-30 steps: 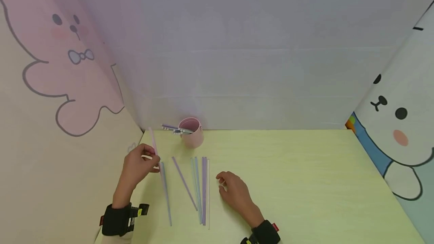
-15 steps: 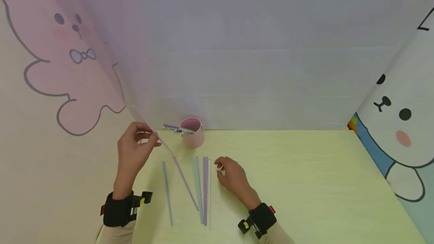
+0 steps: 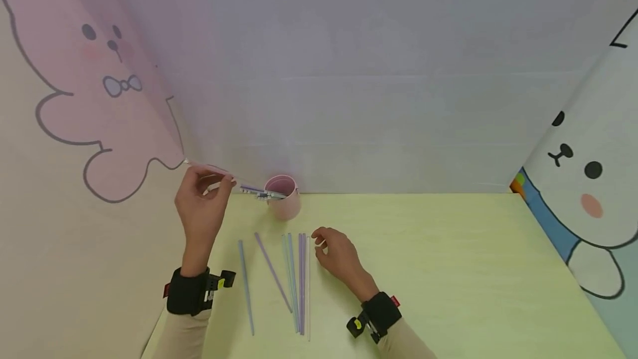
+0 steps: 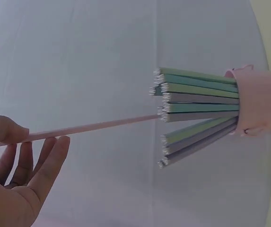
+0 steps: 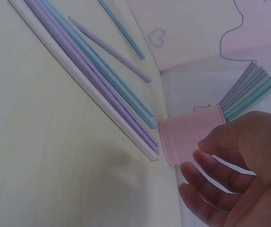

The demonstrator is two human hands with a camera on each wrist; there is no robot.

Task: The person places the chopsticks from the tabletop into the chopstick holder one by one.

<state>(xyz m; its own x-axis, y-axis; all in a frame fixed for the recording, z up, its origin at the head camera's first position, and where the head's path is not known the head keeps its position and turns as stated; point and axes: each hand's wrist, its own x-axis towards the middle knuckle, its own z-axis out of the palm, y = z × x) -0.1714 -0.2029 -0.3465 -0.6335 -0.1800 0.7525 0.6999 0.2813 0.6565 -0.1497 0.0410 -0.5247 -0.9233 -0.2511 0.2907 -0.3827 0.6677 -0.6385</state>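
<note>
A thin pink stick [image 4: 102, 125] is pinched between the thumb and fingers of my left hand [image 3: 201, 204], raised at the table's far left. It points toward the small pink bucket [image 3: 285, 209], where pastel sticks [image 4: 199, 94] lean out over the rim. In the left wrist view its far end meets the outline of the bundle; whether they touch I cannot tell. My right hand [image 3: 339, 256] hovers or rests just right of a white stick [image 3: 308, 292], fingers loosely bent, holding nothing. Beyond it in the right wrist view is the bucket.
On the yellow table [image 3: 448, 270], two purple sticks [image 3: 302, 281] lie beside the white one, with green and blue sticks [image 3: 293, 287] to their left. A slanted purple stick [image 3: 273, 271] and a separate blue stick [image 3: 246, 287] lie farther left. A pale curtain [image 3: 349, 98] hangs behind.
My left hand has moved up and away with the pink stick, which has turned from steeply upright to nearly level, its end toward the bucket. My right hand has shifted slightly forward.
</note>
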